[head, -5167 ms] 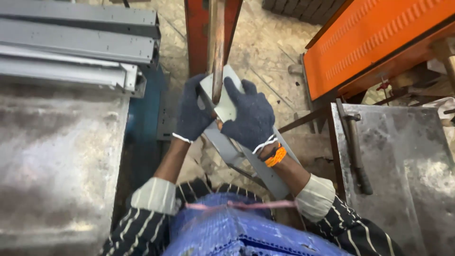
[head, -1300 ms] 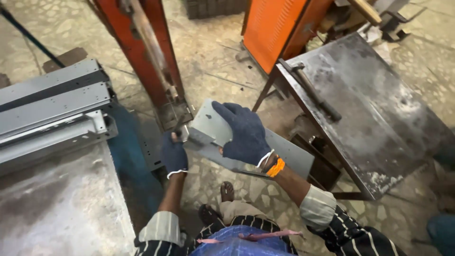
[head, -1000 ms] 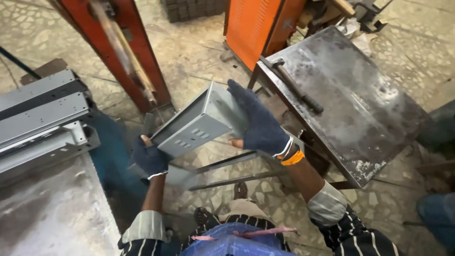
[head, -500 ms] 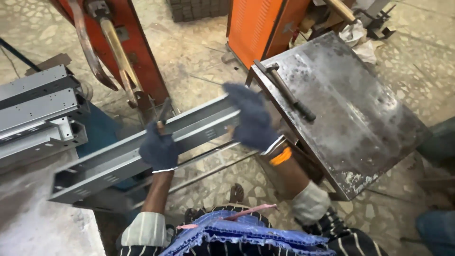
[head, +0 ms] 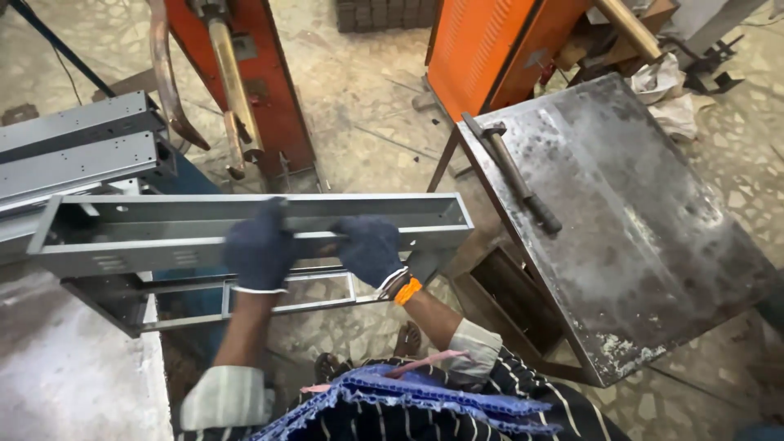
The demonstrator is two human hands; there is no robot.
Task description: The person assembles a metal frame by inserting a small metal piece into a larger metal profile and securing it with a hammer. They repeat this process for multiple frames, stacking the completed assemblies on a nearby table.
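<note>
Both gloved hands grip a long grey sheet-metal channel (head: 204, 233), held level and crosswise in front of the person with its open side up. The left hand (head: 260, 247) wraps closed over the channel's near wall around its middle; the right hand (head: 369, 247) clamps the same wall just beside it, toward the channel's right end. That end hangs near the left edge of a stained steel table (head: 645, 245), where a hammer (head: 513, 171) lies along that edge. More grey channels (head: 77, 151) are stacked at far left.
</note>
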